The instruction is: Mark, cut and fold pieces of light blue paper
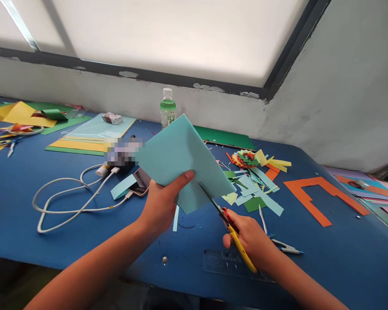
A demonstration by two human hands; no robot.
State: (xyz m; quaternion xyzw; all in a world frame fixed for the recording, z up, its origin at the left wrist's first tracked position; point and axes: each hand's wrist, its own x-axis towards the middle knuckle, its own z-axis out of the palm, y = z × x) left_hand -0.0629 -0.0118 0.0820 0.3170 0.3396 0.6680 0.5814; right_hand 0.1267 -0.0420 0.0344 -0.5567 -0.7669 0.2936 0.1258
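Note:
A light blue sheet of paper is held up above the blue table by my left hand. My left thumb lies on its near face, and the other fingers are hidden behind it. My right hand grips a pair of scissors with yellow and red handles. Their dark blades point up and left and meet the paper near its lower right edge. Below my right hand, a clear plastic ruler lies flat on the table. A compass rests just to its right.
Paper scraps and a layered paper flower lie behind my right hand. An orange paper cutout is further right. Left are a white cable, a phone and coloured sheets. A bottle stands by the wall.

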